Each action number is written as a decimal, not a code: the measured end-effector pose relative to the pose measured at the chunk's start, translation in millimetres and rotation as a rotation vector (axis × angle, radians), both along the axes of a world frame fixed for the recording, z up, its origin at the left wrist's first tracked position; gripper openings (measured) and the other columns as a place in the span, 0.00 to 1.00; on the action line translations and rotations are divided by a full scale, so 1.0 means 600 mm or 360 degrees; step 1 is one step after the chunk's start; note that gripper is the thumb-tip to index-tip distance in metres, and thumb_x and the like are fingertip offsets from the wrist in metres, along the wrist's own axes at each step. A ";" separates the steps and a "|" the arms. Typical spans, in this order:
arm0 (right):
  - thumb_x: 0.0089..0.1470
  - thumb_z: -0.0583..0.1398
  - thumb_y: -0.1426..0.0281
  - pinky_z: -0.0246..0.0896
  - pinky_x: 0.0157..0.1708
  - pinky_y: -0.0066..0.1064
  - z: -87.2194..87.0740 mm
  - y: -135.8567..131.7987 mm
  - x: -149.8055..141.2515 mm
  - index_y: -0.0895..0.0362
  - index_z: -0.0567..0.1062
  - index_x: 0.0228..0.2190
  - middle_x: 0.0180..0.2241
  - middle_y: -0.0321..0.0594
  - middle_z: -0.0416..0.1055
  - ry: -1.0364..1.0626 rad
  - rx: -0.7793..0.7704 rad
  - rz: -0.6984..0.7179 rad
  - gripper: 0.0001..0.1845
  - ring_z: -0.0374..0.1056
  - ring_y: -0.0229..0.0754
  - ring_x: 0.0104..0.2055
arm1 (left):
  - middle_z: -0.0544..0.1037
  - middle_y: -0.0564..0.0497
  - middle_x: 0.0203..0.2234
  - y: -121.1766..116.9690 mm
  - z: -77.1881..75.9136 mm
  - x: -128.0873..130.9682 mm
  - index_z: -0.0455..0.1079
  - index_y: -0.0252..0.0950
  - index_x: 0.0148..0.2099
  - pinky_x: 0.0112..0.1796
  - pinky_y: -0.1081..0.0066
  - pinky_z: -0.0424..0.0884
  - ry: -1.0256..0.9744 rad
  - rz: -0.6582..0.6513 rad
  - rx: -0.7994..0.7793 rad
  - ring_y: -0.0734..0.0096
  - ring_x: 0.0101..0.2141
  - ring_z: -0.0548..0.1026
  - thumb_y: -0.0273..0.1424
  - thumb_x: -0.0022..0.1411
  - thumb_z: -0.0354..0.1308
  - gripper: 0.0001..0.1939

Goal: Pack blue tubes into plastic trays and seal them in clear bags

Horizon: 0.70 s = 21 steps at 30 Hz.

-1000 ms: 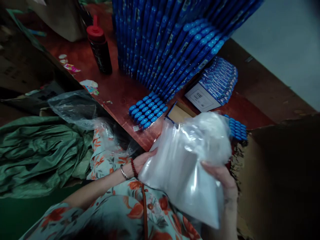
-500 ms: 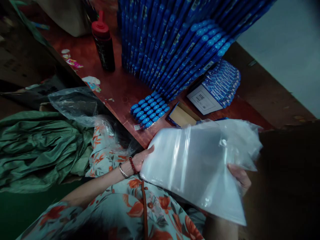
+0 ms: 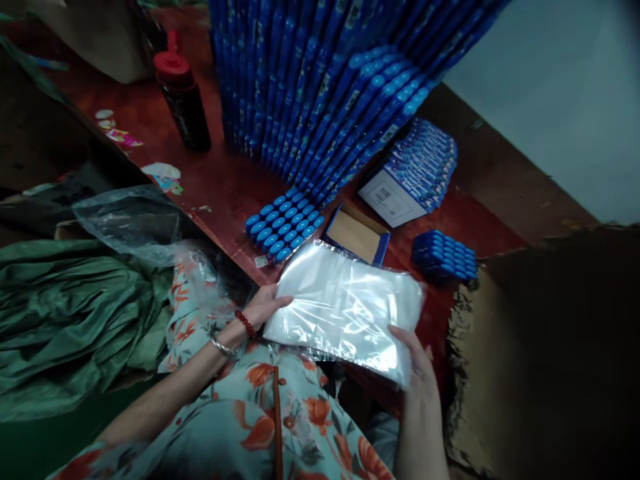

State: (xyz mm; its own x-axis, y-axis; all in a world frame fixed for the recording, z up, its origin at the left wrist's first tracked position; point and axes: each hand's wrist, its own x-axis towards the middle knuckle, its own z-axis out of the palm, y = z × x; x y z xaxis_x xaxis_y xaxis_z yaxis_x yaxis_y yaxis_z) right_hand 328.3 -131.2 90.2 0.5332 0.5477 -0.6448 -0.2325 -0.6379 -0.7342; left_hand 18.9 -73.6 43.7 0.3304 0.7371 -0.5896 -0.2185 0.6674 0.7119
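Both my hands hold a flat stack of clear plastic bags point(image 3: 345, 308) at the near edge of a red-brown table point(image 3: 230, 187). My left hand point(image 3: 265, 308) grips its left end, thumb on top, with bead and metal bracelets on the wrist. My right hand point(image 3: 417, 363) holds the lower right corner, fingers partly under the plastic. Just beyond the bags lie a bundle of blue-capped pens point(image 3: 283, 225) on the left, an open small blue box point(image 3: 356, 235) in the middle and another blue pen bundle point(image 3: 444, 255) on the right.
A tall leaning stack of blue pen packs point(image 3: 320, 87) fills the table's back. A dark bottle with a red cap point(image 3: 181, 100) stands left of it. Flat blue packs with a white card point(image 3: 410, 175) lie right. A cardboard carton point(image 3: 545, 347) is at right, crumpled green sheeting point(image 3: 75, 320) and loose clear plastic point(image 3: 135, 220) at left.
The stack of clear bags, held up and tilted before, has come down flat onto the table's near edge. My right hand slid to its lower right corner. The second pen bundle is uncovered.
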 end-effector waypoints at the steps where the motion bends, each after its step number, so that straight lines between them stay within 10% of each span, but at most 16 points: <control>1: 0.27 0.67 0.65 0.63 0.24 0.33 -0.006 -0.006 0.001 0.60 0.76 0.27 0.18 0.37 0.71 0.0069 -0.0045 0.0026 0.19 0.65 0.42 0.20 | 0.79 0.45 0.32 0.004 -0.001 -0.003 0.71 0.27 0.41 0.30 0.70 0.69 0.0010 -0.0013 0.0036 0.64 0.30 0.76 0.43 0.39 0.68 0.30; 12: 0.27 0.66 0.64 0.62 0.28 0.31 -0.024 -0.022 -0.011 0.61 0.75 0.30 0.22 0.36 0.73 -0.0432 -0.0021 0.0182 0.22 0.68 0.44 0.27 | 0.77 0.44 0.40 0.040 0.027 0.027 0.68 0.31 0.48 0.46 0.60 0.66 0.0956 -0.0214 0.0625 0.54 0.42 0.73 0.32 0.40 0.67 0.30; 21: 0.28 0.68 0.62 0.68 0.29 0.36 -0.055 -0.158 -0.064 0.61 0.71 0.36 0.24 0.39 0.75 0.0093 -0.0114 -0.0505 0.29 0.72 0.50 0.29 | 0.76 0.50 0.23 0.050 0.099 0.145 0.72 0.43 0.39 0.34 0.72 0.66 0.0924 -0.1199 0.1709 0.63 0.31 0.76 0.25 0.54 0.54 0.12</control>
State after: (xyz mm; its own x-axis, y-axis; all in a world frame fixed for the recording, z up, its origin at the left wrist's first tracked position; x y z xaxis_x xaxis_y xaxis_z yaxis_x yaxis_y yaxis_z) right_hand 290.0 -226.3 57.3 0.6307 0.3123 -0.7104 -0.4685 -0.5765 -0.6694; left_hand 105.9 -43.3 102.9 0.7450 0.6649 -0.0542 0.4304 -0.4170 0.8006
